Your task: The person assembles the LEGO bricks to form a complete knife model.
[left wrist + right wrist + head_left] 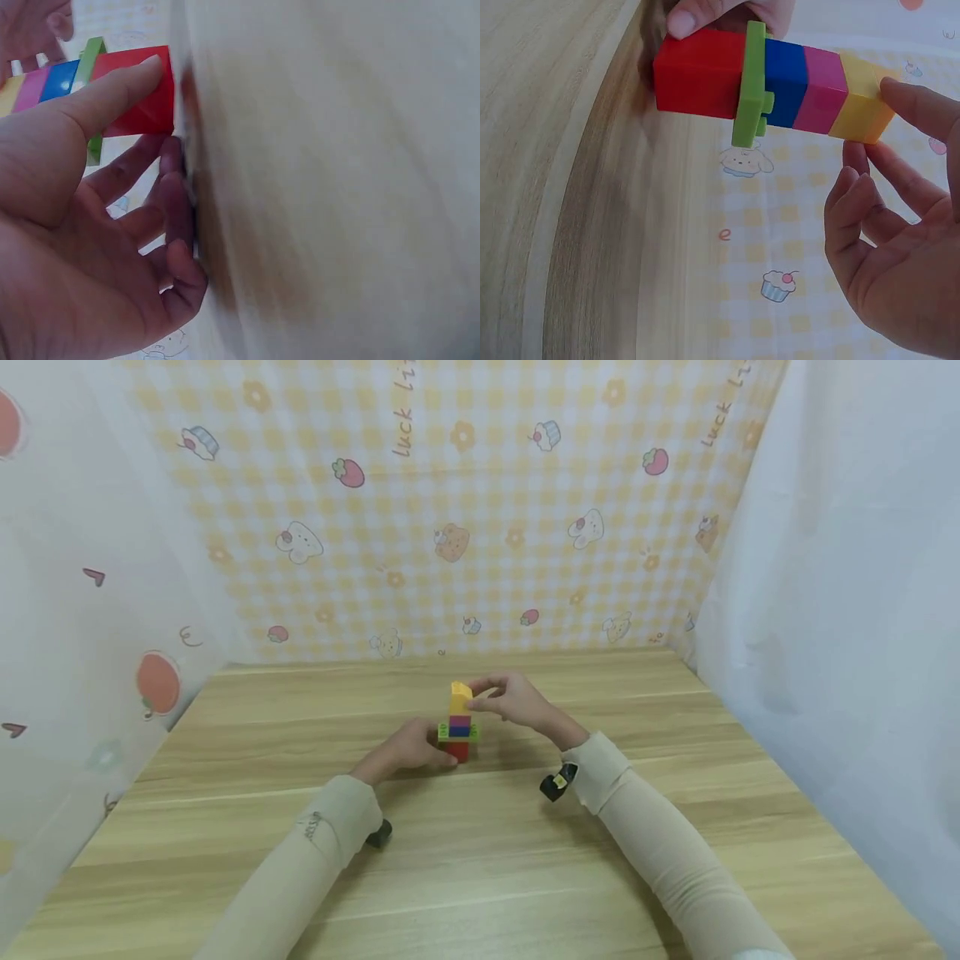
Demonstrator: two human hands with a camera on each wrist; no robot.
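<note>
A tower of toy building blocks stands upright on the table. At its foot is a red block [699, 73], with a wider green plate [748, 97] with studs on it. Above that come a blue block [786, 84], a pink block [823, 91] and, on top, a yellow block [461, 700] with a slanted upper face. My left hand [412, 745] grips the red block low down, thumb on its near face in the left wrist view. From the right, my right hand [517, 700] pinches the yellow block between thumb and fingers.
The wooden tabletop [480, 877] stretches around the tower. Behind its far edge hangs a yellow checked cloth [495, 493], with pale cloth walls [832, 568] at both sides. A small black device [557, 782] sits at the right wrist, another [379, 835] at the left.
</note>
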